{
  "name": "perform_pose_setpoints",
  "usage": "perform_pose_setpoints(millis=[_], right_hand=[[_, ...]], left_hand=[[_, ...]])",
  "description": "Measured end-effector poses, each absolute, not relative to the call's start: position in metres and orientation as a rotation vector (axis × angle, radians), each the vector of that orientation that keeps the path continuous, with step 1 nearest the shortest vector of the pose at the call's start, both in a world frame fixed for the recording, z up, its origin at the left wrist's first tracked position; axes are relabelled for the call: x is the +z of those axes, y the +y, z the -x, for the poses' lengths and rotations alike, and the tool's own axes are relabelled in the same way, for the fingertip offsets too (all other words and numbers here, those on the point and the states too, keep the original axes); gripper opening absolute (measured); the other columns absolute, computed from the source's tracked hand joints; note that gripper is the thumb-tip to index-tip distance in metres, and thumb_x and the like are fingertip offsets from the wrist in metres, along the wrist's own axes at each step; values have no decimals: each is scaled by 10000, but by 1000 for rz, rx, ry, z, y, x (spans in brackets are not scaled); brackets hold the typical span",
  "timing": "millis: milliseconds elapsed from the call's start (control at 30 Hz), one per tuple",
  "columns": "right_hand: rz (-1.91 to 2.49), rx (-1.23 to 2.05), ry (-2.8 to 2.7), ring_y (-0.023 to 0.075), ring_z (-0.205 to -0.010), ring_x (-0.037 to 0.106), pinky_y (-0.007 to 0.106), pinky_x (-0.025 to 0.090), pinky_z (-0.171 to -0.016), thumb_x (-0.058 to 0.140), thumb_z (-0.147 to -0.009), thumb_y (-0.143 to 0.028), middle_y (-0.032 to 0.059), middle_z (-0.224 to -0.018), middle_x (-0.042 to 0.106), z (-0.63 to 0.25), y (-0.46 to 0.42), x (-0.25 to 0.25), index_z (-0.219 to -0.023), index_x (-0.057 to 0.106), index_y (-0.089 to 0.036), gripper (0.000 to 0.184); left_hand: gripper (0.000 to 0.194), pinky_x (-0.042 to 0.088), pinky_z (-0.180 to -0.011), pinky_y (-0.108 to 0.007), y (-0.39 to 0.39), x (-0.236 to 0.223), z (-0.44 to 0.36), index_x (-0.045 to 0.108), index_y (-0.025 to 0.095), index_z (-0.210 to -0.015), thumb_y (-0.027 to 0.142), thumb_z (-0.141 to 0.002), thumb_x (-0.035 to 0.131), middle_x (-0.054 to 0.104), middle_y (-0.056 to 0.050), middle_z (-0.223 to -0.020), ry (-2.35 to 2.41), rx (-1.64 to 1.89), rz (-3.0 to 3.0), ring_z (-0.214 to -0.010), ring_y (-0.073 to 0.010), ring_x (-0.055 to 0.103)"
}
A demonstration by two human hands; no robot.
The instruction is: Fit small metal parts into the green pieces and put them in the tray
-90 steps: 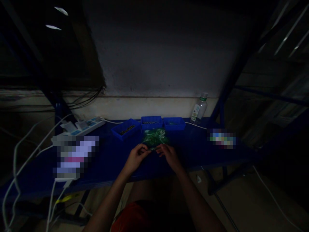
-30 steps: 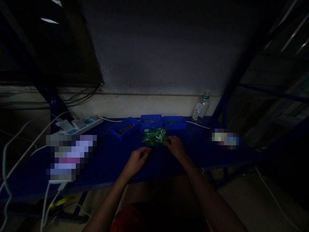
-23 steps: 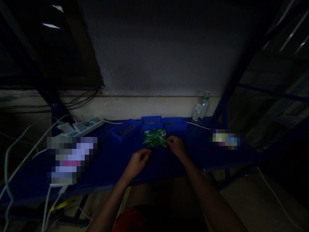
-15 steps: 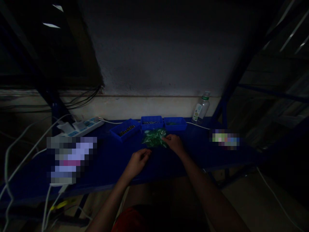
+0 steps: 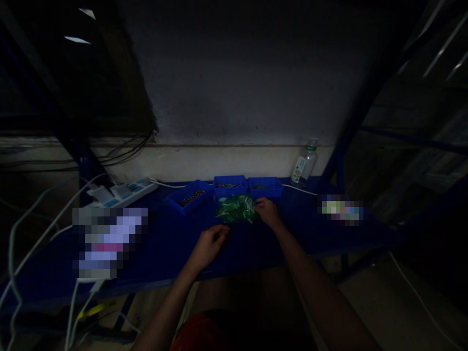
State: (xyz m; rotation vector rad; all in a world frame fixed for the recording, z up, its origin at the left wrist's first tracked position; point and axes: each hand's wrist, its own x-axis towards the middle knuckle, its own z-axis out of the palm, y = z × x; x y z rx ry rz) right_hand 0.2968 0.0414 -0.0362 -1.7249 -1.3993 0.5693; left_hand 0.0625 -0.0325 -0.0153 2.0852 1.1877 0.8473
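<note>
A clear plastic bag of small green pieces [image 5: 236,209] lies on the blue table, in front of the trays. My right hand [image 5: 267,212] is closed at the bag's right edge, its thumb and forefinger pinching the plastic there. Nearer to me, just below the bag's left part, my left hand [image 5: 209,245] rests low over the table with fingers curled together. Whatever is between those fingertips, if anything, is too dark to make out.
Behind the bag stand a blue tray of small metallic parts [image 5: 188,197], a middle blue tray [image 5: 230,185] and a right blue tray [image 5: 265,186]. A plastic bottle [image 5: 304,163] stands at the back right. A white power strip [image 5: 126,192] with cables lies left. Two blurred-out items flank the table.
My right hand has shifted slightly right and up, and the bag's right side now spreads further that way. My left hand has stayed nearly still.
</note>
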Motion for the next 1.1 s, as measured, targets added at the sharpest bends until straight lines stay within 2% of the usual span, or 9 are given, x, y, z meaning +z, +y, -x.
perform_pose_setpoints(millis=[167, 300, 533, 733, 867, 1000, 1100], right_hand=[[1315, 764, -1189, 147, -734, 583, 247, 477, -610, 550, -692, -335, 46, -847, 607, -290, 24, -24, -1053, 528, -147, 408], [1142, 822, -1244, 137, -700, 560, 239, 484, -571, 543, -711, -339, 32, -830, 573, -258, -7, -26, -1114, 497, -162, 442], [1147, 846, -1425, 121, -674, 546, 245, 466, -618, 526, -739, -283, 9, -775, 568, -228, -34, -48, -1110, 520, -187, 384], [1069, 947, -1312, 124, -724, 553, 253, 441, -690, 587, -699, -299, 6, -806, 596, -237, -34, -46, -1171, 483, -187, 496], [1065, 958, -1330, 148, -772, 572, 270, 440, -714, 559, -725, -342, 27, -876, 628, -240, -39, -42, -1027, 592, -190, 340], [1149, 782, -1392, 166, -837, 575, 284, 432, -770, 536, -745, -355, 32, -902, 636, -237, -42, -39, -883, 631, -194, 232], [1164, 807, -1392, 145, -688, 586, 256, 455, -644, 498, -774, -380, 18, -757, 635, -235, -43, -38, -867, 614, -192, 240]], left_hand=[[338, 420, -686, -235, -34, -14, -63, 607, 155, -996, 361, -817, 408, 657, -44, -877, 1219, 870, -2023, -754, -161, 583], [365, 418, -690, -239, -36, -9, -65, 595, 165, -1022, 406, -801, 431, 654, -37, -891, 1215, 927, -1923, -782, -176, 580], [284, 383, -552, -200, -35, -10, -64, 599, 140, -775, 395, -772, 475, 590, -2, -662, 1148, 935, -1866, -597, -119, 515], [242, 363, -535, -189, -31, -15, -63, 555, 141, -735, 369, -759, 480, 518, 21, -625, 1148, 991, -1822, -563, -93, 459], [232, 347, -508, -178, -31, -16, -62, 560, 140, -725, 360, -744, 490, 483, 28, -602, 1169, 1015, -1836, -555, -88, 441], [268, 303, -443, -170, -31, -16, -61, 568, 142, -735, 398, -748, 488, 440, 46, -520, 1202, 974, -1804, -470, -73, 391], [286, 290, -415, -167, -30, -14, -60, 566, 140, -788, 413, -752, 486, 503, 34, -525, 1187, 960, -1730, -432, -67, 389]])
